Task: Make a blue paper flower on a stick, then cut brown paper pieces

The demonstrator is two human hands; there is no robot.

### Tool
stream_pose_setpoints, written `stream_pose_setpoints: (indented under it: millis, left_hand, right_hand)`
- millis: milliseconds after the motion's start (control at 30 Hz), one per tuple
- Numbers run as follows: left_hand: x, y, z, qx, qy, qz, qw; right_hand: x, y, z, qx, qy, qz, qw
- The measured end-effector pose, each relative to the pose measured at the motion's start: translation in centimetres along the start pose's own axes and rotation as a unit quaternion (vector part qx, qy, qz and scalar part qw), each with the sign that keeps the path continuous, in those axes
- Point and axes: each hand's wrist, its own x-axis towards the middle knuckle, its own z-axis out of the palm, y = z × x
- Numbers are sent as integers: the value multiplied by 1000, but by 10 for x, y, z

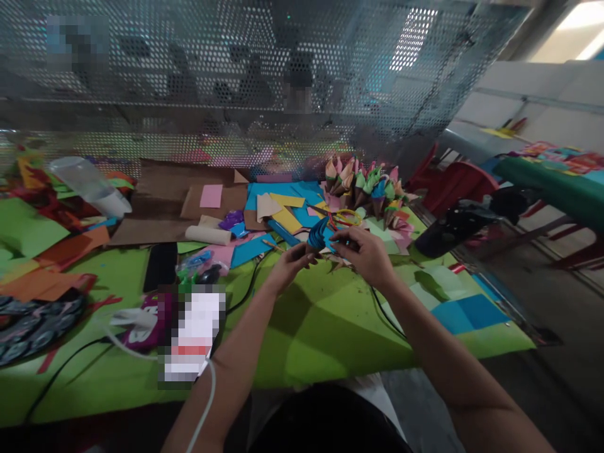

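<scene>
A blue paper flower [318, 234] with curled, layered petals is held up over the green table cover. My left hand [293, 261] is closed around its lower part, where a bit of brown paper shows. From the other side, my right hand [362, 247] pinches an edge of the blue paper between thumb and fingers. Just beyond my hands stands a cluster of finished-looking paper flowers [365, 182] in brown cones, with pink, green and blue tops. Yellow paper strips [285, 211] and a blue paper sheet [255, 250] lie near my left hand.
Brown cardboard [155, 195] and a clear plastic cup [85, 179] sit at the back left. A dark phone [160, 267], a tissue pack [146, 324] and a lit phone [195, 333] with a white cable lie left. Blue paper [472, 313] rests at right. A perforated metal screen [264, 75] rises behind.
</scene>
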Motion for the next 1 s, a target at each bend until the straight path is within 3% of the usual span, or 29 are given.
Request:
stream_pose_setpoints:
  millis: [133,333,567,1000]
  left_hand:
    - [3,-4,-5,-27,57,0,998]
    - [6,-7,-13,-31,130,-1,991]
    - [3,-3,-14,2,120,-14,993]
    - [4,-1,-14,21,185,1,982]
  right_hand:
    - [1,1,2,67,39,30,997]
    - [-2,15,23,132,64,57,988]
    - [-14,35,32,92,22,44,995]
    - [-24,52,61,-64,-98,29,993]
